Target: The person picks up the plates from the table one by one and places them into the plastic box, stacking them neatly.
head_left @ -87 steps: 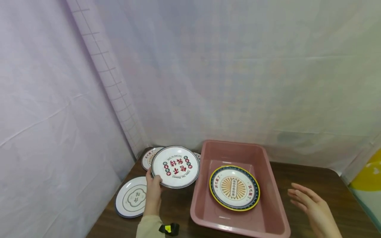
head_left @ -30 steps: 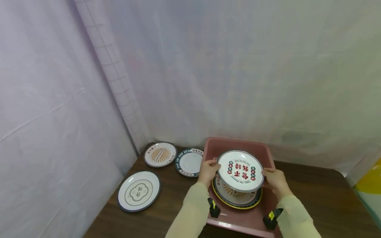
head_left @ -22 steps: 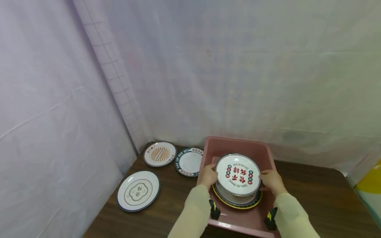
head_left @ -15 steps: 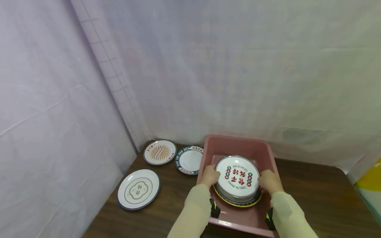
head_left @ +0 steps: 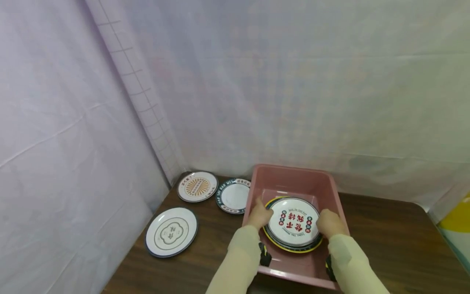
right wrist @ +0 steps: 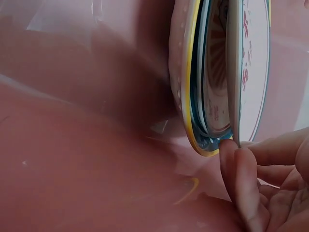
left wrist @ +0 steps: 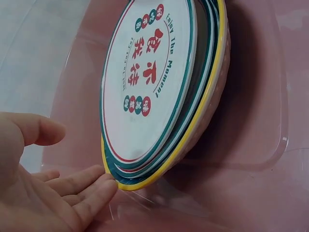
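A white plate point(head_left: 293, 222) with red lettering lies over a yellow-rimmed plate point(head_left: 290, 249) inside the pink plastic basin point(head_left: 293, 169). In the left wrist view, my left hand point(left wrist: 41, 193) has its thumb clear of the plates. Its fingertips are at the yellow rim. My right hand point(right wrist: 275, 179) pinches the edge of the white plate between thumb and fingers. That side of the plate is raised, with a gap showing a sunburst pattern beneath. In the head view my left hand point(head_left: 260, 214) and right hand point(head_left: 329, 223) flank the plates.
Left of the basin on the dark wooden table point(head_left: 216, 241) lie a sunburst plate point(head_left: 198, 186), a dark-rimmed plate point(head_left: 234, 197) and a blue-edged plate point(head_left: 171, 232). Pale curtains point(head_left: 293, 102) hang behind and at left. Something yellow point(head_left: 459, 216) shows far right.
My left hand brought the white plate from the left of the basin, and both hands then held it. It was lowered onto the other plate. My left fingers have let go of it.
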`<action>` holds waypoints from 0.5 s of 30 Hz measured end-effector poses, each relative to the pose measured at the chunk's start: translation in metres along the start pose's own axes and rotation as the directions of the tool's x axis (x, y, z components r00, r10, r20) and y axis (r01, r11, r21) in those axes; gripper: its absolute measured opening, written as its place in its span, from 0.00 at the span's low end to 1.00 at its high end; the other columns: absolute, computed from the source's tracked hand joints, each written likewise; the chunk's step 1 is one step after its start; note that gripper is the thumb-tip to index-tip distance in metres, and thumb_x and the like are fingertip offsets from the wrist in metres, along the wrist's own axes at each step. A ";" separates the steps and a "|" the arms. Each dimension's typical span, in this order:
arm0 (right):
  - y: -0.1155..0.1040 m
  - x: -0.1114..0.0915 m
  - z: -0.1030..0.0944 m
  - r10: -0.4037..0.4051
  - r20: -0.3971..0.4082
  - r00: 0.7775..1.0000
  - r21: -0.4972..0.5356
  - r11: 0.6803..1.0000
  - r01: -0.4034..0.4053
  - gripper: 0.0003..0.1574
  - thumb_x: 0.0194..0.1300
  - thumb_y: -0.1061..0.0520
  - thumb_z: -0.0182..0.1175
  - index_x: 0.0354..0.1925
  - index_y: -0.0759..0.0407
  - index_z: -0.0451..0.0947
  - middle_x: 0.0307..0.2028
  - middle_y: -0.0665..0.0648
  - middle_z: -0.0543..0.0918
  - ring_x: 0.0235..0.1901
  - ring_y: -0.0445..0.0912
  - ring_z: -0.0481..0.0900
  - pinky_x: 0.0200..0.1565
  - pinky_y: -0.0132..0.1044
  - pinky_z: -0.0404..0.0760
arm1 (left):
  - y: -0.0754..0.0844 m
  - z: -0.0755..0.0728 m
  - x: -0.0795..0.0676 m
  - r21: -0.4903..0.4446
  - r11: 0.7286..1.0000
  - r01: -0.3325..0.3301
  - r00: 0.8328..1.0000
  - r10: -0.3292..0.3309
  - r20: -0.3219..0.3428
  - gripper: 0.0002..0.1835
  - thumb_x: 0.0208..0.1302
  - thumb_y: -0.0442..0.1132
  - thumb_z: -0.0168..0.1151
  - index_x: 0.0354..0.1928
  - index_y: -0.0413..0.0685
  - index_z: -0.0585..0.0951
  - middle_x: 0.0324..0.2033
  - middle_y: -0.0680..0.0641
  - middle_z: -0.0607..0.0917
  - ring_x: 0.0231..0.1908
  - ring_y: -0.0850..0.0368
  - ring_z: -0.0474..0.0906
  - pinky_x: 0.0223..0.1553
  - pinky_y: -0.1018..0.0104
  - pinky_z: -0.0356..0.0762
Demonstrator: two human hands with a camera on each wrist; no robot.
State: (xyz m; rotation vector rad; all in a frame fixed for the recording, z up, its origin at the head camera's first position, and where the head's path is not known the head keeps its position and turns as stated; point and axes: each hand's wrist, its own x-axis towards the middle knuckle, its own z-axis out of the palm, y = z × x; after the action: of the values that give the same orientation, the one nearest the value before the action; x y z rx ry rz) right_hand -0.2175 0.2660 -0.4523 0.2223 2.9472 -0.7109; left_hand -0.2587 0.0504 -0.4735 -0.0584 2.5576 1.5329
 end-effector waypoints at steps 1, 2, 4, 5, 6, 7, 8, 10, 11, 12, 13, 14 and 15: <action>0.000 0.001 0.000 0.000 -0.002 1.000 -0.021 1.000 0.000 0.11 0.57 0.66 0.45 0.28 0.71 0.73 0.24 0.64 0.75 0.23 0.53 0.72 0.24 0.44 0.75 | 0.000 0.000 0.001 0.012 1.000 0.005 1.000 -0.005 0.009 0.39 0.60 0.35 0.56 0.69 0.36 0.49 0.59 0.29 0.67 0.60 0.39 0.63 0.63 0.50 0.57; 0.001 0.001 0.001 0.002 -0.002 1.000 -0.037 0.999 -0.002 0.12 0.58 0.66 0.45 0.29 0.71 0.74 0.25 0.64 0.75 0.24 0.54 0.72 0.26 0.46 0.75 | -0.001 0.001 0.001 0.025 1.000 0.005 1.000 -0.005 0.016 0.39 0.60 0.35 0.56 0.69 0.36 0.49 0.59 0.29 0.67 0.60 0.39 0.63 0.62 0.49 0.57; 0.002 0.002 0.002 0.012 -0.001 1.000 -0.062 0.998 -0.012 0.12 0.58 0.65 0.44 0.31 0.71 0.74 0.27 0.65 0.76 0.26 0.55 0.72 0.30 0.50 0.74 | 0.000 0.001 0.001 0.046 0.999 0.008 1.000 -0.010 0.026 0.40 0.60 0.36 0.56 0.69 0.36 0.48 0.59 0.29 0.67 0.60 0.39 0.63 0.62 0.50 0.58; 0.002 0.003 0.002 0.015 -0.004 1.000 -0.069 0.997 -0.016 0.13 0.59 0.64 0.44 0.32 0.72 0.74 0.28 0.66 0.76 0.27 0.55 0.73 0.31 0.52 0.74 | 0.000 0.002 0.001 0.054 0.999 0.010 0.999 -0.012 0.031 0.40 0.60 0.36 0.57 0.69 0.36 0.48 0.59 0.30 0.67 0.60 0.39 0.63 0.62 0.50 0.58; 0.003 0.004 0.003 0.022 -0.003 1.000 -0.075 0.997 -0.022 0.13 0.59 0.64 0.44 0.33 0.72 0.74 0.29 0.66 0.76 0.28 0.55 0.73 0.32 0.53 0.74 | 0.000 0.002 0.001 0.063 0.998 0.007 0.999 -0.009 0.034 0.40 0.60 0.36 0.57 0.69 0.36 0.48 0.59 0.30 0.67 0.60 0.39 0.63 0.62 0.50 0.58; 0.003 0.004 0.003 0.031 0.000 1.000 -0.078 0.996 -0.031 0.13 0.59 0.64 0.45 0.34 0.72 0.74 0.29 0.66 0.76 0.28 0.56 0.73 0.33 0.54 0.74 | 0.001 0.001 0.001 0.075 0.997 0.000 0.999 -0.003 0.033 0.40 0.59 0.36 0.57 0.69 0.35 0.48 0.59 0.29 0.67 0.59 0.39 0.64 0.62 0.50 0.58; 0.003 0.005 0.003 0.036 0.002 0.999 -0.083 0.996 -0.035 0.13 0.59 0.63 0.45 0.34 0.72 0.74 0.30 0.67 0.76 0.29 0.56 0.73 0.33 0.54 0.74 | 0.002 0.001 0.001 0.078 0.997 -0.003 0.999 0.001 0.036 0.40 0.59 0.36 0.57 0.69 0.34 0.49 0.59 0.29 0.67 0.59 0.39 0.64 0.62 0.50 0.58; 0.004 0.007 0.004 0.035 0.007 0.999 -0.095 0.995 -0.034 0.13 0.59 0.63 0.46 0.34 0.72 0.74 0.30 0.66 0.76 0.29 0.56 0.73 0.34 0.53 0.74 | 0.003 0.001 0.001 0.086 0.996 -0.005 0.999 0.002 0.042 0.39 0.60 0.36 0.56 0.69 0.34 0.49 0.59 0.30 0.67 0.60 0.40 0.63 0.62 0.51 0.58; 0.004 0.007 0.004 0.037 0.011 0.999 -0.098 0.995 -0.036 0.13 0.58 0.63 0.46 0.34 0.72 0.74 0.29 0.66 0.76 0.28 0.55 0.72 0.33 0.53 0.74 | 0.003 0.000 0.001 0.087 0.996 -0.006 0.999 0.002 0.046 0.39 0.60 0.36 0.56 0.69 0.33 0.49 0.59 0.30 0.66 0.60 0.40 0.63 0.62 0.51 0.58; 0.004 0.007 0.004 0.036 0.015 0.999 -0.100 0.994 -0.034 0.12 0.58 0.63 0.47 0.33 0.71 0.74 0.29 0.65 0.76 0.28 0.55 0.72 0.33 0.52 0.74 | 0.004 0.000 0.001 0.086 0.996 -0.005 0.999 0.001 0.050 0.39 0.60 0.36 0.56 0.69 0.33 0.49 0.60 0.30 0.66 0.60 0.40 0.63 0.63 0.51 0.57; 0.004 0.008 0.004 0.032 0.019 0.999 -0.100 0.995 -0.030 0.12 0.57 0.63 0.47 0.32 0.71 0.75 0.28 0.65 0.76 0.28 0.55 0.72 0.32 0.51 0.74 | 0.004 0.000 0.001 0.084 0.996 -0.003 0.999 -0.002 0.054 0.39 0.60 0.36 0.56 0.68 0.33 0.49 0.60 0.30 0.66 0.60 0.40 0.62 0.63 0.51 0.57; 0.004 0.008 0.003 0.028 0.022 0.999 -0.102 0.994 -0.026 0.11 0.56 0.63 0.48 0.31 0.70 0.75 0.28 0.64 0.76 0.27 0.54 0.72 0.31 0.50 0.73 | 0.005 0.000 0.001 0.083 0.997 0.002 0.998 -0.007 0.058 0.39 0.60 0.36 0.55 0.69 0.33 0.49 0.60 0.30 0.65 0.61 0.40 0.62 0.63 0.51 0.57; 0.003 0.008 0.002 0.025 0.025 0.999 -0.102 0.995 -0.022 0.10 0.54 0.63 0.49 0.30 0.69 0.75 0.27 0.63 0.76 0.27 0.54 0.72 0.31 0.49 0.73 | 0.005 0.000 0.001 0.083 0.997 0.003 0.998 -0.008 0.060 0.39 0.60 0.36 0.55 0.68 0.32 0.49 0.60 0.30 0.65 0.61 0.40 0.62 0.63 0.51 0.57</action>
State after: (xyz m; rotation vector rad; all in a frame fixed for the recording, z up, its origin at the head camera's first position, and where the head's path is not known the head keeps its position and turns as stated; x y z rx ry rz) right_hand -0.2247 0.2687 -0.4570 0.2369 2.9399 -0.5547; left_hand -0.2603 0.0526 -0.4688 -0.0088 2.5686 1.4030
